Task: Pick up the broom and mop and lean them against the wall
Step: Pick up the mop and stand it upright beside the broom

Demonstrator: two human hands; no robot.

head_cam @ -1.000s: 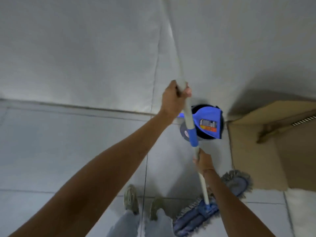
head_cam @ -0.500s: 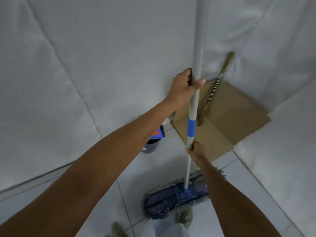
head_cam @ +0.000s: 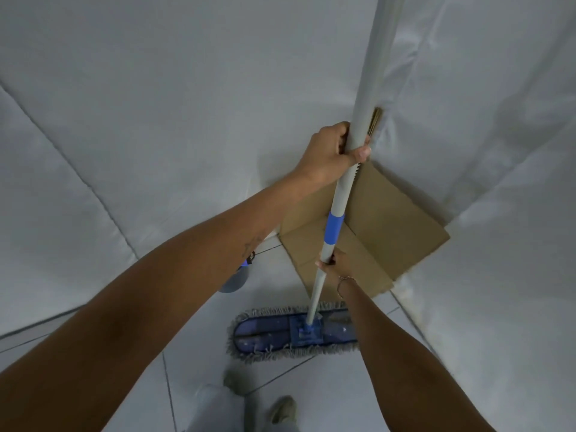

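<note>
My left hand (head_cam: 330, 154) has a closed grip high on the mop (head_cam: 346, 182) handle at centre frame, and my right hand (head_cam: 335, 263) clasps it lower, under the blue band. The mop head rests on the floor (head_cam: 187, 307) at lower centre, before the cardboard (head_cam: 389, 219); the broom (head_cam: 374, 120) peeks behind the handle.

White padded fabric walls (head_cam: 156, 120) with stitched seams meet in a corner beyond the upper hand (head_cam: 330, 154). A flattened cardboard sheet (head_cam: 389, 219) leans there, reaching the pale tiled floor (head_cam: 193, 325) with dark grout lines. Light is soft and even.
</note>
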